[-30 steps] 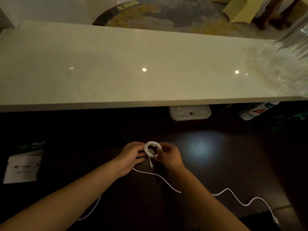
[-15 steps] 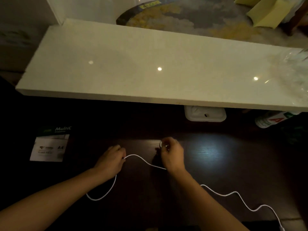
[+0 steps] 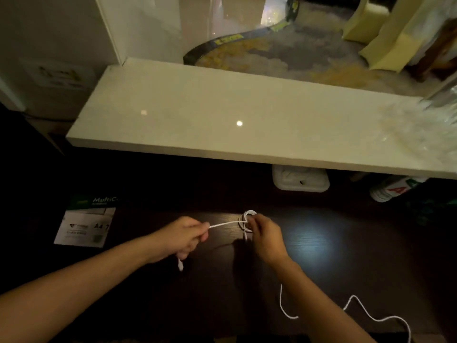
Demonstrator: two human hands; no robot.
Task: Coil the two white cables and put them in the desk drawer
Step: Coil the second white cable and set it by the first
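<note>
Nearest us, a loose cable [image 3: 356, 308] snakes over the dark desk [image 3: 346, 256] behind our right hand [image 3: 265, 235]. That hand is closed on a small coil [image 3: 247, 220], while our left hand [image 3: 181, 237] is fisted on the strand running taut from it, its plug [image 3: 180, 264] dangling below. Beyond the hands, a paper pack [image 3: 85, 222] lies left, a white box [image 3: 300, 180] under the pale shelf [image 3: 247, 125].

The cable [image 3: 223, 224] is white against the dark brown, wood-grained desk [image 3: 309, 243]. The shelf [image 3: 222, 125] above is glossy cream. The paper pack [image 3: 85, 225] is white with a green top band. The rug [image 3: 284, 53] is mottled grey and yellow.
</note>
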